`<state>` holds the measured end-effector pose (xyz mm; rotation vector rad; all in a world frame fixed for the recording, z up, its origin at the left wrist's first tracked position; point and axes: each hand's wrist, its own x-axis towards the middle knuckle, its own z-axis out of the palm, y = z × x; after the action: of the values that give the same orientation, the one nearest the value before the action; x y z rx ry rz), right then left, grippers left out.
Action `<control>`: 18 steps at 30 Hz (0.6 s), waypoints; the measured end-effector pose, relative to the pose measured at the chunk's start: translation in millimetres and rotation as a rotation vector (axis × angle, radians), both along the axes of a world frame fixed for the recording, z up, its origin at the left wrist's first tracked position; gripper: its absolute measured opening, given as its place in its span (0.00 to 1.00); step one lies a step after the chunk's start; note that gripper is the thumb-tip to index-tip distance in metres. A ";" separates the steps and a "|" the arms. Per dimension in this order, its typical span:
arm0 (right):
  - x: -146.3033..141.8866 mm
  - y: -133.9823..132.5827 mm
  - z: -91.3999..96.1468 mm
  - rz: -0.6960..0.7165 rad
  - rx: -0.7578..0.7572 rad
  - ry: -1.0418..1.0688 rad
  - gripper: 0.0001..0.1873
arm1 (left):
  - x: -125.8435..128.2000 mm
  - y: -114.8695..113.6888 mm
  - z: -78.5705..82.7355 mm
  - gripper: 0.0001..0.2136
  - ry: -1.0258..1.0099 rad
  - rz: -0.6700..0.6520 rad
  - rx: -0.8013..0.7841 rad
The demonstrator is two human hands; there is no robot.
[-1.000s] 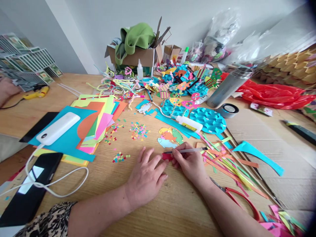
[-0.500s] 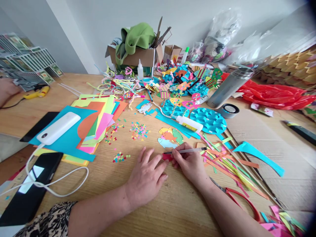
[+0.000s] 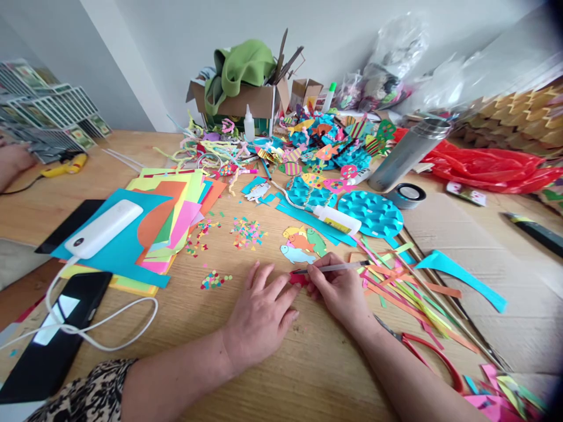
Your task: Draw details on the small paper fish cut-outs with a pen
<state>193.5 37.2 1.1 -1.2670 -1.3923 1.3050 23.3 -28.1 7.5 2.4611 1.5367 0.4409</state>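
A small red paper piece (image 3: 299, 278) lies on the table between my two hands, partly covered by fingers. My left hand (image 3: 260, 313) rests palm down with its fingers spread, fingertips at the left edge of that piece. Pinched in the fingers of my right hand (image 3: 336, 290) is a slim pen (image 3: 345, 266), its dark tip at the red paper. Just beyond them lie several cut-out paper fish, among them a light blue fish (image 3: 297, 254) and an orange fish (image 3: 301, 242).
Paper confetti (image 3: 248, 232) and stacked coloured sheets (image 3: 153, 220) lie to the left, near a white power bank (image 3: 105, 227). A glue bottle (image 3: 338, 220), paper strips (image 3: 409, 287) and red-handled scissors (image 3: 433, 354) are right. Another person's hand (image 3: 15, 158) shows far left.
My right hand and the pen have shifted very slightly, with the tip still at the red paper. My left hand stays in place.
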 end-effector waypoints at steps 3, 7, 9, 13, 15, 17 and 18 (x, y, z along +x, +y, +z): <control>0.0 0.3 -1.0 0.000 -0.002 -0.007 0.21 | 0.0 0.2 -0.3 0.18 0.007 0.003 0.008; 0.2 0.5 -1.6 0.008 0.001 -0.007 0.21 | 0.0 0.2 0.2 0.18 0.006 0.002 0.006; 0.1 0.5 -1.2 0.010 0.006 -0.012 0.21 | 0.1 0.1 0.5 0.18 0.006 0.004 0.009; -0.3 0.4 -0.5 0.008 0.011 -0.023 0.21 | 0.1 0.1 0.6 0.18 0.001 0.002 0.012; -0.4 0.3 -0.4 0.006 0.009 -0.027 0.21 | 0.2 0.4 0.4 0.18 0.002 0.001 0.009; -0.3 0.1 -0.3 0.003 0.008 -0.024 0.21 | 0.2 0.6 0.2 0.18 0.001 0.001 0.006; -0.3 0.1 -0.2 0.002 0.007 -0.020 0.21 | 0.2 0.7 0.2 0.18 -0.002 0.001 0.004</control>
<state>193.2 37.3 0.9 -1.2773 -1.4112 1.2918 23.6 -27.3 7.7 2.4625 1.5372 0.4474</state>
